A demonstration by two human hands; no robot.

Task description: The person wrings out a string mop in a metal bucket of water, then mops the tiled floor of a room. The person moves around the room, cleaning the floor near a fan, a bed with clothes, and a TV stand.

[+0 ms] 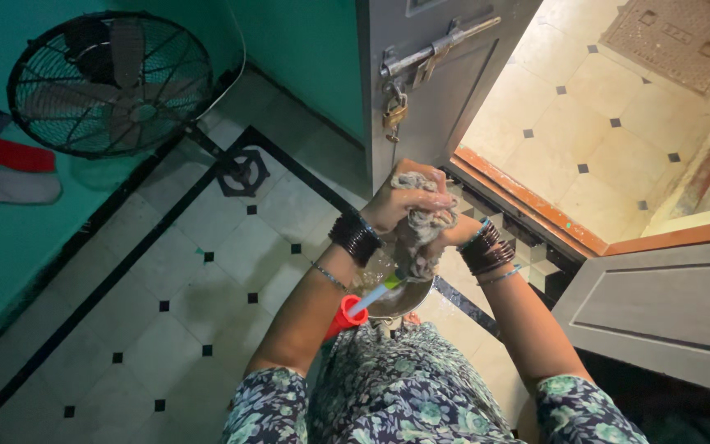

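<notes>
Both my hands grip a wet grey bundle of mop strands (422,234) and squeeze it. My left hand (400,197) closes over the top of the bundle, my right hand (454,233) holds it from the right side. Below them a steel bowl-shaped bucket (388,302) sits on the floor. A mop handle, white with green and red parts (355,308), slants down to the left from the strands. Dark bangles ring both wrists.
A black floor fan (110,82) stands at the upper left by a green wall. A grey double door with a latch and padlock (396,111) stands open onto a lit tiled area (585,123). The right door leaf (659,304) is close by.
</notes>
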